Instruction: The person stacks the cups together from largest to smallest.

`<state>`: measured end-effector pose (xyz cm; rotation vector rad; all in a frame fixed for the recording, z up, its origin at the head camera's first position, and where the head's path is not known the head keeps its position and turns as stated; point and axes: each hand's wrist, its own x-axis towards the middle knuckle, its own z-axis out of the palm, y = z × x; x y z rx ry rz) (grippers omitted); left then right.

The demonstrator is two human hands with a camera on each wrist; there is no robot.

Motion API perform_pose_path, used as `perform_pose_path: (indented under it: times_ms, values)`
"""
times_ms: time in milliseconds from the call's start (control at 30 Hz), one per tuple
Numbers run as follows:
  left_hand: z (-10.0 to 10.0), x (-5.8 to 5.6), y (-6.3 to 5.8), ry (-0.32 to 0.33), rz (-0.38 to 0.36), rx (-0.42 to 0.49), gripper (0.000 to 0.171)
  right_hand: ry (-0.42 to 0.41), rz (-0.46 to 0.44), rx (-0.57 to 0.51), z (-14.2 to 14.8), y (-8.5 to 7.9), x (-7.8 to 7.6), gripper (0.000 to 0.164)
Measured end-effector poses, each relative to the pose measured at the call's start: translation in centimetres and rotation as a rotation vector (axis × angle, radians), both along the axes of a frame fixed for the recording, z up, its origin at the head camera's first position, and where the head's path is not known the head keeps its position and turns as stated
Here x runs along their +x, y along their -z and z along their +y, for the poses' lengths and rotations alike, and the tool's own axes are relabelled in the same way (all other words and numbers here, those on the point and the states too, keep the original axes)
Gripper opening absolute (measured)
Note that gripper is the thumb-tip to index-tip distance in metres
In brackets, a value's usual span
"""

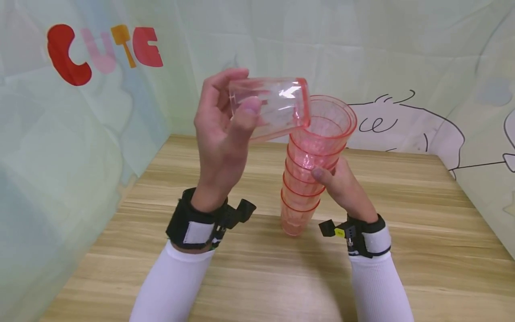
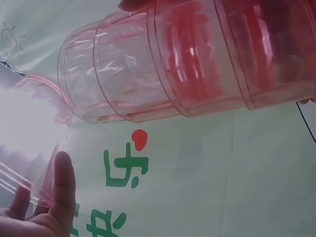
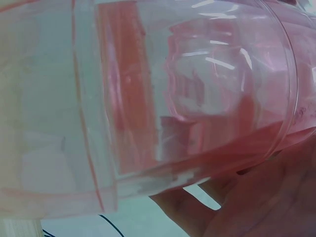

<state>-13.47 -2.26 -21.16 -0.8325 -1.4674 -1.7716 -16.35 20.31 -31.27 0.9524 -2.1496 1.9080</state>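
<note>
My left hand (image 1: pixel 223 129) holds a single clear pink-tinted plastic cup (image 1: pixel 277 105), thumb on the near side and fingers behind it. This cup lies nearly sideways in the air, its redder end at the mouth of a tall stack of nested pink cups (image 1: pixel 307 179). Around the stack's right side my right hand (image 1: pixel 346 188) grips about midway up, its thumb across the front. The stack leans, top to the right; whether its bottom touches the table cannot be told. In the left wrist view the cup (image 2: pixel 44 108) is beside the stack (image 2: pixel 192 59).
A wood-grain table (image 1: pixel 241 268) spreads beneath both hands. Printed cloth walls (image 1: pixel 100 147) stand at the left, back and right, close behind the table's far edge. Each wrist wears a black strap with a small camera (image 1: pixel 245 210).
</note>
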Motion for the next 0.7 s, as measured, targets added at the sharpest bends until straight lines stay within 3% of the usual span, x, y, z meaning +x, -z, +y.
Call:
perform_pose_path:
  times_ms: [300, 500, 700]
  values:
    - [0.6, 0.0, -1.6, 0.020, 0.054, -0.061, 0.066, -0.015, 0.001, -0.004, 0.0, -0.1, 0.0, 0.093]
    - [1.5, 0.2, -2.8, 0.052, 0.054, -0.064, 0.061, -0.014, -0.019, -0.002, 0.0, -0.1, 0.1, 0.091]
    - [2.5, 0.0, -3.5, -0.012, 0.141, -0.206, 0.062, -0.009, -0.031, 0.011, 0.0, -0.1, 0.1, 0.092]
